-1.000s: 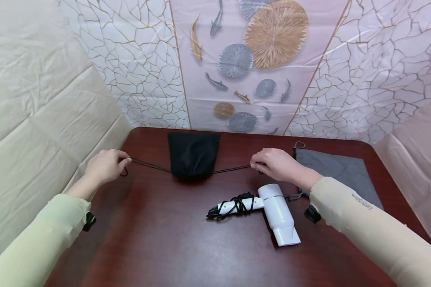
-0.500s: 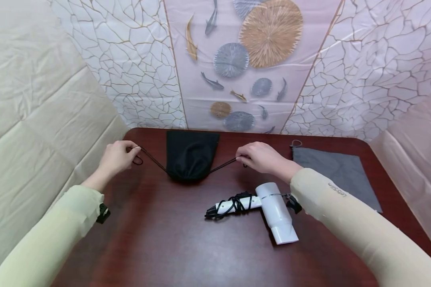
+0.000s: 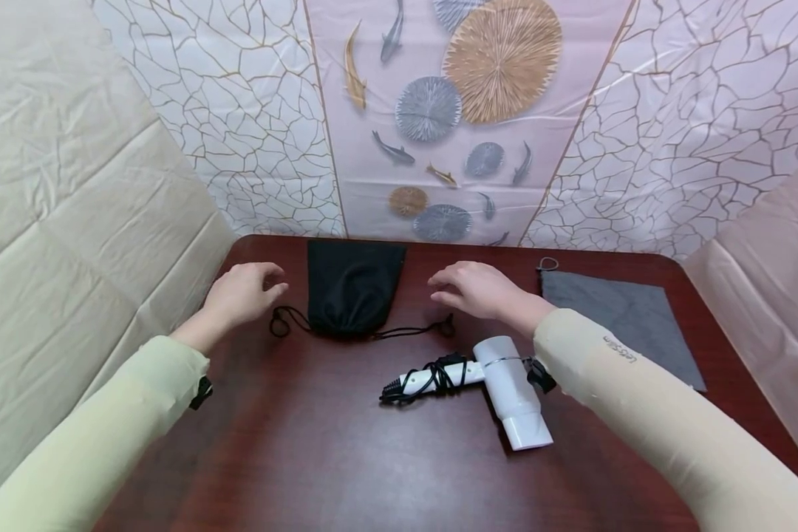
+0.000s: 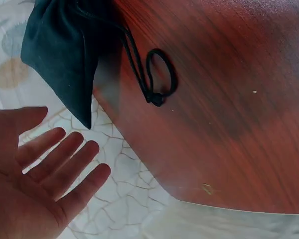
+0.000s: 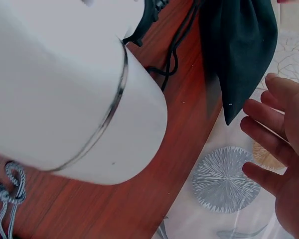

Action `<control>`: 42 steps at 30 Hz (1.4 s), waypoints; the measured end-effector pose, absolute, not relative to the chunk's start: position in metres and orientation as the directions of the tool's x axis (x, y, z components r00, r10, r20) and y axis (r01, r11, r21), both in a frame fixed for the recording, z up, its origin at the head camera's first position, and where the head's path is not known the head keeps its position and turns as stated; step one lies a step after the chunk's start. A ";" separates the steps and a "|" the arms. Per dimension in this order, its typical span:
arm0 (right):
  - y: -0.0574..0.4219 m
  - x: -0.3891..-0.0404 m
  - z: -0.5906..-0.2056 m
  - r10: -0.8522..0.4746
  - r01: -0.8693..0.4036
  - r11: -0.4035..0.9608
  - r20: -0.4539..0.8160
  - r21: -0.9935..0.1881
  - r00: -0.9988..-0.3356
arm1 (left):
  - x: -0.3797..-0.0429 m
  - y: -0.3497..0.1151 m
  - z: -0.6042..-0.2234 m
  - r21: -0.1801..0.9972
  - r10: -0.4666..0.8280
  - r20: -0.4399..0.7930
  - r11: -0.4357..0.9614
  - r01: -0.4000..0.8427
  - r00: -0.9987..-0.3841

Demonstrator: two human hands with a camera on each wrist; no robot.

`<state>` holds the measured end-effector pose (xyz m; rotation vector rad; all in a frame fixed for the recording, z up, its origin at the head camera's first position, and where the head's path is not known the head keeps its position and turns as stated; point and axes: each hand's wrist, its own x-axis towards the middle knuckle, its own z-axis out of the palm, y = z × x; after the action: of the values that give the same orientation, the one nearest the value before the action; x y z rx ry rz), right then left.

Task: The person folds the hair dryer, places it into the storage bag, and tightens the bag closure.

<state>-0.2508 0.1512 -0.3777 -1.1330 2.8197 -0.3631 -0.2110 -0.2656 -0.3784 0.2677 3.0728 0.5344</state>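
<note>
— How does the left hand (image 3: 242, 292) stand?
— Fingers loosely spread, thumb apart, at nine o'clock from the black pouch (image 3: 355, 284); the right hand (image 3: 475, 288) likewise at three. Their height above the counter (image 3: 306, 443) I can't quite judge.
— And the cords (image 4: 175, 77)?
— Lying slack from the pouch's gathered mouth, one end toward eight, one toward four.
— Farther out?
— White hair dryer (image 3: 512, 391) at four, black cable (image 3: 442, 378) round its handle; grey pouch (image 3: 621, 314) at three.
</note>
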 end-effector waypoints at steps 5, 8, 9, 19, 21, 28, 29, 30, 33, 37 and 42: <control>0.159 -0.242 -0.373 -0.686 -0.663 0.713 -0.029 -0.229 -0.727 | -0.209 -0.253 -0.377 0.286 0.263 0.025 0.923 0.259 -0.964; 0.165 -0.234 -0.371 -0.696 -0.673 0.706 -0.042 -0.220 -0.717 | -0.206 -0.244 -0.374 0.264 0.317 0.032 0.912 0.314 -0.948; 0.168 -0.231 -0.371 -0.703 -0.681 0.700 -0.043 -0.213 -0.710 | -0.204 -0.241 -0.373 0.259 0.334 0.034 0.907 0.331 -0.942; 0.193 -0.207 -0.370 -0.751 -0.731 0.653 -0.041 -0.199 -0.660 | -0.192 -0.210 -0.367 0.218 0.462 0.043 0.861 0.460 -0.886; 0.197 -0.202 -0.371 -0.753 -0.734 0.650 -0.034 -0.198 -0.657 | -0.190 -0.205 -0.367 0.206 0.482 0.043 0.853 0.480 -0.875; 0.215 -0.188 -0.373 -0.801 -0.795 0.586 0.039 -0.158 -0.598 | -0.183 -0.192 -0.368 0.190 0.559 0.039 0.810 0.555 -0.828; 0.218 -0.185 -0.373 -0.807 -0.804 0.576 0.051 -0.146 -0.588 | -0.183 -0.190 -0.368 0.187 0.569 0.040 0.803 0.565 -0.821; 0.221 -0.183 -0.373 -0.816 -0.815 0.565 0.062 -0.130 -0.575 | -0.182 -0.189 -0.369 0.184 0.579 0.041 0.797 0.576 -0.814; 0.229 -0.177 -0.373 -0.834 -0.838 0.541 0.084 -0.077 -0.546 | -0.180 -0.185 -0.372 0.179 0.607 0.046 0.776 0.604 -0.793; 0.239 -0.169 -0.374 -0.843 -0.846 0.531 0.071 -0.046 -0.533 | -0.178 -0.180 -0.374 0.184 0.637 0.045 0.752 0.633 -0.770; 0.253 -0.162 -0.376 -0.856 -0.859 0.512 0.081 -0.010 -0.511 | -0.175 -0.175 -0.378 0.190 0.662 0.023 0.733 0.654 -0.749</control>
<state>-0.1616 0.2531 -0.3762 -1.5835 2.7880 -0.0776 -0.1751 -0.1747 -0.3784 1.0947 2.8806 0.2882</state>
